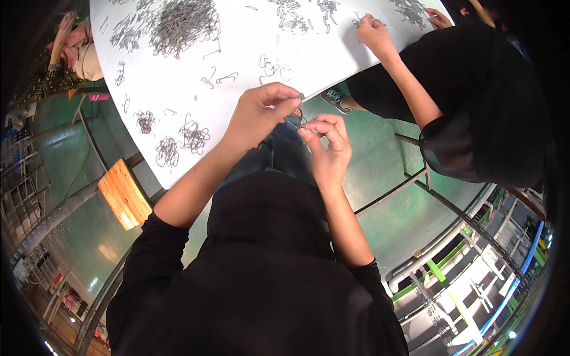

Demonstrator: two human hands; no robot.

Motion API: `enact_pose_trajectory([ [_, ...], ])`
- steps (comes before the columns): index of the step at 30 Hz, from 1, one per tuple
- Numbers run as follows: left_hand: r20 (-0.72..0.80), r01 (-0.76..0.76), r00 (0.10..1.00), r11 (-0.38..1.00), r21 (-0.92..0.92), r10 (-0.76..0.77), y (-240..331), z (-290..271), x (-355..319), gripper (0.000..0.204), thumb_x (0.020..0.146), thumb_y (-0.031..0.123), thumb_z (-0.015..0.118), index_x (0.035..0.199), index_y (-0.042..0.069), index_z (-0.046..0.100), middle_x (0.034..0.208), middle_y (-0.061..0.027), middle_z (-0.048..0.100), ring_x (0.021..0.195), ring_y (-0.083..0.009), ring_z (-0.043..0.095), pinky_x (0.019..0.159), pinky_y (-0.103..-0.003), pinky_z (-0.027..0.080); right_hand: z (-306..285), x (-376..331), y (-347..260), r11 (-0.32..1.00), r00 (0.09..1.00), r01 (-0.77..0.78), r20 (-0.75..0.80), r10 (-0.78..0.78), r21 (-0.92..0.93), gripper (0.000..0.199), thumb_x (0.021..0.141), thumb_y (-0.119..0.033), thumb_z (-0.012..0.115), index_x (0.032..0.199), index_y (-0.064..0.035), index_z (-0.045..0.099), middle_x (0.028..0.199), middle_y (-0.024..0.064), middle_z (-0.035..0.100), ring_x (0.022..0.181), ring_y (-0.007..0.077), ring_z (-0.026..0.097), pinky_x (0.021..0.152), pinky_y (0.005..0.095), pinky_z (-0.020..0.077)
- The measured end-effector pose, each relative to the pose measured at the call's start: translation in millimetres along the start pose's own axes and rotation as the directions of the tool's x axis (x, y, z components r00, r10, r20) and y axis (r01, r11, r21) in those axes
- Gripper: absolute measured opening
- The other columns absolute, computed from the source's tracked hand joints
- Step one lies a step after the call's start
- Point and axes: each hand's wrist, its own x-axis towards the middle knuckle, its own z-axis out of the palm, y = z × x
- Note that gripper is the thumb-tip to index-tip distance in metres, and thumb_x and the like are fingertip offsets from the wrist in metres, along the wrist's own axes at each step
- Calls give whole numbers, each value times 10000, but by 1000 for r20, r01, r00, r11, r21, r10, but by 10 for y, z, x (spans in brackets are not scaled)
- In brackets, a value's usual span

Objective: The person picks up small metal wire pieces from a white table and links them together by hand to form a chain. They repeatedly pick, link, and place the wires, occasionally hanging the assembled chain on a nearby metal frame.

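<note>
Over the table's near edge, my left hand [259, 114] pinches a small dark piece between thumb and forefinger. Just to its right and lower, my right hand [330, 153] pinches the lower end of a thin, dark bent wire [303, 116]. This wire curves up toward the left fingertips. Whether both hands grip the same wire is too small to tell. On the white table [237, 44], a few loose wire hooks [227, 78] and a cluster of bent wires [273, 68] lie beyond my hands.
A large tangled wire heap [184, 26] sits at the far left, with smaller bundles [193, 135] near the left corner. On the right a co-worker's hand [375, 34] handles small pieces. A wooden stool [124, 193] stands at left, metal framing [415, 178] at right.
</note>
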Motion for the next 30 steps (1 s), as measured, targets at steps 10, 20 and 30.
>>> enact_pose_trajectory([
  [10,-109,-80,991,997,-18,78,4,-125,-577,118,851,72,668,956,20,684,936,-36,674,813,-87,607,673,-224,474,251,-155,-41,999,996,-26,86,24,19,113,748,-8,754,844,-41,705,908,37,568,934,176,560,954,318,425],
  [20,-196,-309,915,924,225,354,-180,-274,-845,103,853,19,645,947,40,684,985,-57,631,835,-121,581,720,-252,474,610,808,375,978,894,66,448,30,-197,155,842,-128,674,967,-41,697,911,77,689,820,170,627,743,293,485],
  [30,-311,-279,880,921,271,358,-156,-187,-919,86,828,58,682,914,69,679,886,-10,651,872,-171,566,763,-291,457,2346,1839,480,265,563,792,826,31,-550,95,857,-135,612,933,-114,665,993,97,627,939,288,609,813,401,477],
])
